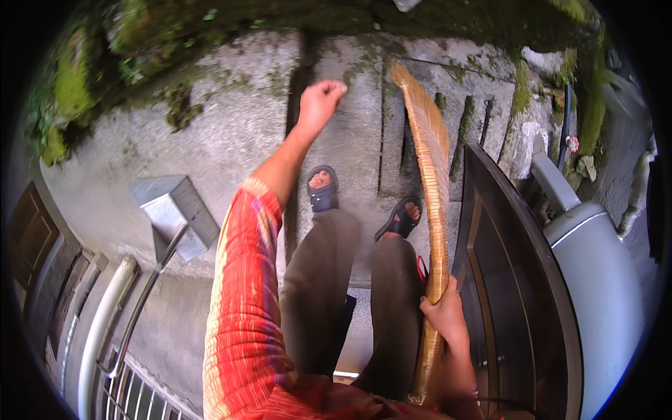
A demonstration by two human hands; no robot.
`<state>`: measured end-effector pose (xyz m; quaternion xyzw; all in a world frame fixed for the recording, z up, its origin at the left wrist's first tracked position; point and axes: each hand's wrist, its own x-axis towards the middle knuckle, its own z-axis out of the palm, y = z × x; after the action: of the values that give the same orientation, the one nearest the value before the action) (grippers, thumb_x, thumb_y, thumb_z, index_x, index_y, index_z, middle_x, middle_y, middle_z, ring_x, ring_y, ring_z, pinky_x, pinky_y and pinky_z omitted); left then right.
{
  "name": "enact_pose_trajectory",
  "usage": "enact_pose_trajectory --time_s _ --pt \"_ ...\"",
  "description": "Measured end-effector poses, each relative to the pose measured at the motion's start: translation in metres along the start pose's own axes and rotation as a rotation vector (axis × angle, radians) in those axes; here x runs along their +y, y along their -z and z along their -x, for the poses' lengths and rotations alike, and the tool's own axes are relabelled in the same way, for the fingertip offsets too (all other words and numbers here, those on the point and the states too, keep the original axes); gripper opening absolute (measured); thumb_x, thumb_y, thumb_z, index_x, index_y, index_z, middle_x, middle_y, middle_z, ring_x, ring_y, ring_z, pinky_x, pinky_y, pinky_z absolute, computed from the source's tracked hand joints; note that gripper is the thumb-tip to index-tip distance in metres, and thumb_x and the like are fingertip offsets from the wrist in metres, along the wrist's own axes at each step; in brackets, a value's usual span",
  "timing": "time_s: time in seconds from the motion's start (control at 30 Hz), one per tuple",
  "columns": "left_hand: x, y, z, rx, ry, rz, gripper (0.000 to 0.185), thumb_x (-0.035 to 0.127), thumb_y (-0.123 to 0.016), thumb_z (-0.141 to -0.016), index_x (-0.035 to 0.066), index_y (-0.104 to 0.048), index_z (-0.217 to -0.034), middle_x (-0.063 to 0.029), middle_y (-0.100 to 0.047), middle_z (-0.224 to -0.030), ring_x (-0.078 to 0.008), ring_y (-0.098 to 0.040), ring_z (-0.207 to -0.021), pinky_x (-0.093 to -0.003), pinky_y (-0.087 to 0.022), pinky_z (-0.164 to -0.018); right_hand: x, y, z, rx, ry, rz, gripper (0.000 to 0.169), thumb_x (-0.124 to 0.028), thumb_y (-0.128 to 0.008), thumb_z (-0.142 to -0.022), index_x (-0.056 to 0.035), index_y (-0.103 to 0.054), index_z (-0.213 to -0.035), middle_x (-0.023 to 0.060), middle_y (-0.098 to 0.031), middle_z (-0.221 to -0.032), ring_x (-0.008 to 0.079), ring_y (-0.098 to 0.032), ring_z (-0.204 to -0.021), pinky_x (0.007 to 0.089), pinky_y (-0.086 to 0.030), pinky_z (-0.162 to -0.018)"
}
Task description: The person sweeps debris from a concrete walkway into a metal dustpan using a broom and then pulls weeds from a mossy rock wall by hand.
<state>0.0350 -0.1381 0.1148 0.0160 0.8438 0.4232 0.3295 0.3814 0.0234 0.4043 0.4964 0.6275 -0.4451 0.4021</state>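
Note:
A soft grass broom [431, 205] with a bound, straw-coloured handle runs up the right of the view, its fanned bristles pointing away from me. Around the lower part of that handle my right hand [446, 310] is closed. My left hand [321, 104] reaches out ahead over the concrete floor [236, 121], its fingers curled in and nothing visible in them. To the left is a sheet-metal dustpan [181, 215] with a long bent rod handle [152, 283]. Both my sandalled feet show on the concrete between the broom and the left arm.
A dark panelled door [514, 283] stands ajar close at my right, beside a grey rounded tank [598, 294]. Slotted concrete drain covers [457, 121] lie ahead, before mossy rocks [73, 79]. A white pipe [107, 325] and metal railing [139, 394] are at lower left.

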Motion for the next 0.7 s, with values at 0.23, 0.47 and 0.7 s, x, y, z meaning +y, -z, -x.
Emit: enact_pose_trajectory --time_s 0.23,0.47,0.7 --pt "-0.02 0.212 0.076 0.595 0.05 0.138 0.033 0.015 -0.063 -0.088 -0.006 -0.059 -0.113 -0.0143 -0.064 -0.105 -0.0205 -0.062 -0.091 -0.0328 -0.05 -0.079 0.005 -0.004 0.012 0.031 0.063 0.085 0.051 -0.01 -0.067 -0.072 0.0014 -0.042 -0.114 0.017 -0.063 -0.083 0.0274 -0.065 -0.073 0.0378 -0.052 -0.067" --pt "-0.013 0.292 0.196 0.537 0.37 -0.122 0.025 0.02 -0.069 -0.081 0.006 -0.07 -0.101 -0.0123 -0.07 -0.098 -0.0198 -0.065 -0.086 -0.0307 -0.049 -0.078 -0.034 0.01 0.086 0.009 0.206 0.08 0.047 -0.011 -0.067 -0.072 0.0014 -0.047 -0.112 0.0166 -0.063 -0.09 0.0259 -0.064 -0.077 0.0366 -0.052 -0.069" --pt "0.024 0.156 0.297 -0.096 0.467 0.267 0.042 0.025 -0.06 -0.09 -0.003 -0.056 -0.121 -0.0112 -0.063 -0.113 -0.0178 -0.058 -0.103 -0.0313 -0.044 -0.091 -0.082 0.023 0.138 -0.116 0.072 -0.011 0.052 -0.009 -0.065 -0.073 0.005 -0.045 -0.118 0.0165 -0.061 -0.094 0.0233 -0.063 -0.081 0.0342 -0.051 -0.072"
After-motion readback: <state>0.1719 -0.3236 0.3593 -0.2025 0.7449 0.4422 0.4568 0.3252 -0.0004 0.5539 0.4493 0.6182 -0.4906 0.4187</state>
